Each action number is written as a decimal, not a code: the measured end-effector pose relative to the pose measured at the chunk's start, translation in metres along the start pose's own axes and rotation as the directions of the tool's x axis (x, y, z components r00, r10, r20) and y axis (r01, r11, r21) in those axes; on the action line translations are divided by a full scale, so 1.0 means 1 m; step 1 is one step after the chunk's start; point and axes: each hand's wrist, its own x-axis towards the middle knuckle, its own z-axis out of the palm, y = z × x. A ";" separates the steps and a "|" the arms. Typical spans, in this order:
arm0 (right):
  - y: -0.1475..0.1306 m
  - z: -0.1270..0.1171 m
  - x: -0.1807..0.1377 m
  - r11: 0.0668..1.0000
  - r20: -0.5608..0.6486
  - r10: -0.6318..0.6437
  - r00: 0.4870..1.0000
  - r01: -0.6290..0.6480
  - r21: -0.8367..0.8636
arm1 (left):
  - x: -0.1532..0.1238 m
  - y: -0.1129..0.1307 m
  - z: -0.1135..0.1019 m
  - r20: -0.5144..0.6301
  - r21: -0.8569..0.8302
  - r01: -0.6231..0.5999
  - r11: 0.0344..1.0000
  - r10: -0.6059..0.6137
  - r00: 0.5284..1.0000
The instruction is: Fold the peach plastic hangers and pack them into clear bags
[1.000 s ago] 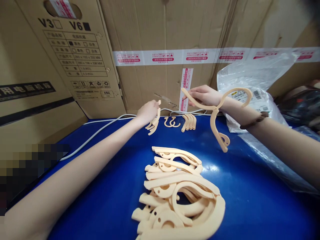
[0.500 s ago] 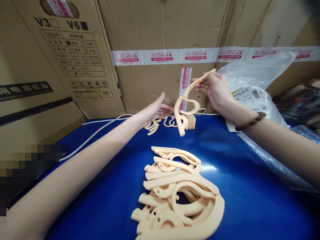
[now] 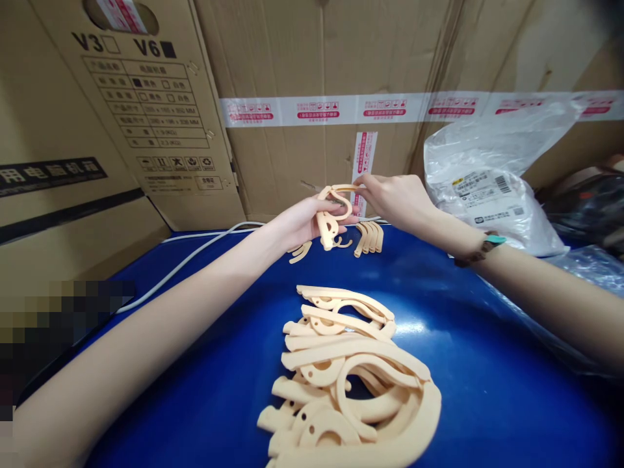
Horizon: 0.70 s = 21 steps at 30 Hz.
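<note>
Left hand [image 3: 305,221] lies palm up beyond the pile [image 3: 351,383] of cream parts on the blue desk [image 3: 487,390], its fingers curled under a cream piece [image 3: 333,221]. Right hand [image 3: 397,198] pinches that piece's upper loop between thumb and fingers. The cream piece is thus held in the air just beyond the pile, above a row of smaller hooks [image 3: 369,237].

It looks thin, matte and light, and its bent loop suggests that it gives rather than snaps. The broader end with the hole seems the surest place to grip.

On the carton [image 3: 146,117] beyond and left of the pile stand "V3" beside an empty box and "V6" beside a filled one; the printed table beneath is too small to read. Red-printed tape [image 3: 312,110] runs across the cardboard straight beyond the pile. The bag [image 3: 492,195] beyond and right of the pile bears a barcode label.
</note>
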 end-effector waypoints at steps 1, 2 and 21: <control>-0.001 0.001 -0.001 0.999 0.013 -0.012 1.000 0.013 -0.030 | -0.001 0.002 0.001 0.004 0.023 -0.010 1.000 0.010 1.000; -0.002 0.001 -0.001 0.998 0.026 -0.021 0.999 0.023 -0.057 | -0.002 0.004 0.002 0.008 0.050 -0.023 0.998 0.023 1.000; 0.053 0.030 0.008 0.936 0.599 0.303 0.741 -0.350 -0.039 | -0.007 -0.031 0.011 0.216 0.940 -0.255 0.227 0.182 0.959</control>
